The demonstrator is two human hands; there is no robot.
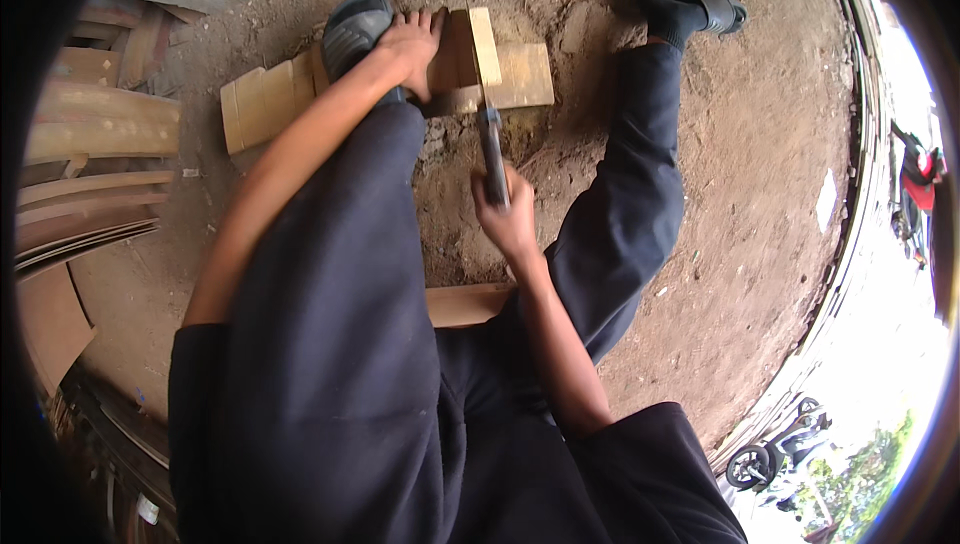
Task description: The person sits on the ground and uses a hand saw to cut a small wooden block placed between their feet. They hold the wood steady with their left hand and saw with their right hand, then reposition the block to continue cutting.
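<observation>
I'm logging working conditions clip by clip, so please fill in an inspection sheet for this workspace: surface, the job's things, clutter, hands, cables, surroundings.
Surface: bare dirt ground, with small debris scattered over it.
Job's things: pale wood piece lying across lower timber; dark-handled tool meeting the wood, its blade too thin or blurred to identify.
Clutter: stacked boards along the left side.
Hands: left hand spread out, seemingly bracing the wood beside the sandal; right hand closed around the tool's handle.
Cables: nothing seen.
Surroundings: motorcycle at lower right, in bright daylight.
</observation>
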